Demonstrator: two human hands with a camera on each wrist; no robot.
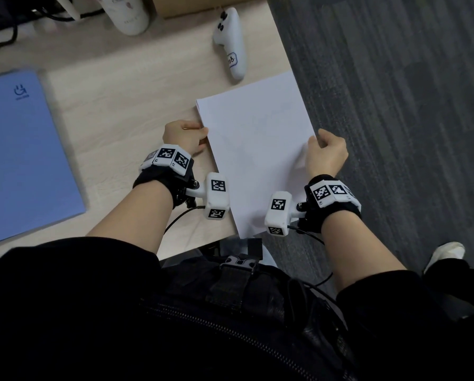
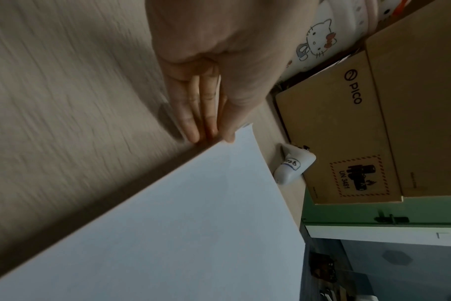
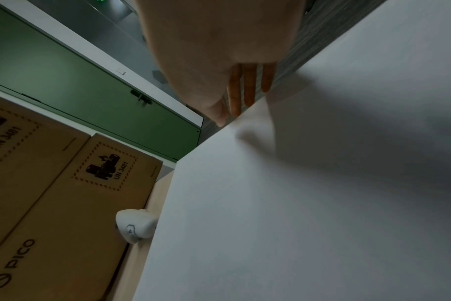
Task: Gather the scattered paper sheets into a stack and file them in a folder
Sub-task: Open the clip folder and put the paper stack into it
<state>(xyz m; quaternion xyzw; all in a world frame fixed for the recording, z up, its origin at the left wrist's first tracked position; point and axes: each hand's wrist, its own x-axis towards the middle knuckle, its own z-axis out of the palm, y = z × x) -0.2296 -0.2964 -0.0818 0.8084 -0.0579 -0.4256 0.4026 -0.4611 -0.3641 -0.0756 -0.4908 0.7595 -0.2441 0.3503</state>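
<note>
Paper stack (image 1: 258,149) at frame centre, overhanging the bench (image 1: 115,100) edge. Left hand (image 1: 185,136) pinches its left edge; right hand (image 1: 326,154) pinches its right edge. Blue folder (image 1: 21,155) lies closed, frame left.

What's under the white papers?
Under the papers you can see the table, with their right part sticking out over the carpet. The left hand and right hand grip the sides. Anything beneath the middle is hidden.
</note>
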